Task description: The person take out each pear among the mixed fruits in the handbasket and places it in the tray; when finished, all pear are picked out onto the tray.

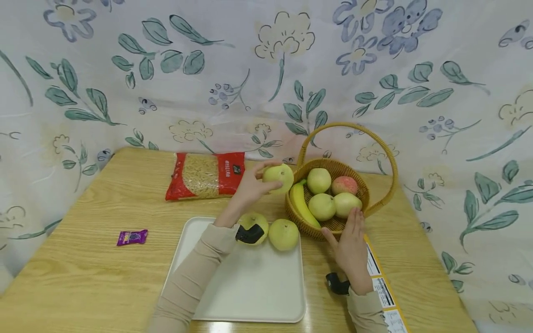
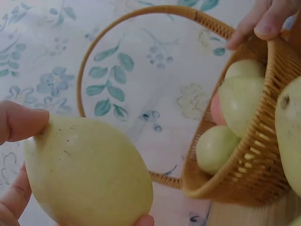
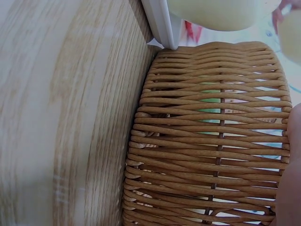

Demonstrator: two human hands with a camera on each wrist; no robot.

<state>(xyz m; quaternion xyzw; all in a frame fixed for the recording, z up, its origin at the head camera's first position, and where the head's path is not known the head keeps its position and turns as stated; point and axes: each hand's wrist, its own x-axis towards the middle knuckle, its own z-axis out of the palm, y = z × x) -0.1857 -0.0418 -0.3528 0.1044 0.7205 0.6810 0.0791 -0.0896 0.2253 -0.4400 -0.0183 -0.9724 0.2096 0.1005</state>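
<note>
My left hand (image 1: 250,185) grips a pale yellow-green pear (image 1: 280,177), raised just left of the wicker basket (image 1: 294,217). In the left wrist view, thumb and fingertips press on this pear (image 2: 89,169). My right hand (image 1: 353,252) rests on the basket's near rim, its fingers fairly straight and its thumb spread to the left. Inside the basket lie a banana (image 1: 300,203), a reddish peach (image 1: 344,186) and several pale pears (image 1: 321,206). Two more pears (image 1: 284,235) sit at the far end of a white tray (image 1: 258,296).
A red bag of pasta (image 1: 204,175) lies at the back of the wooden table (image 1: 91,199). Off to the left is a small purple packet (image 1: 132,237). A printed strip with an orange edge (image 1: 385,291) runs beneath my right forearm. Floral cloth (image 1: 250,83) hangs behind.
</note>
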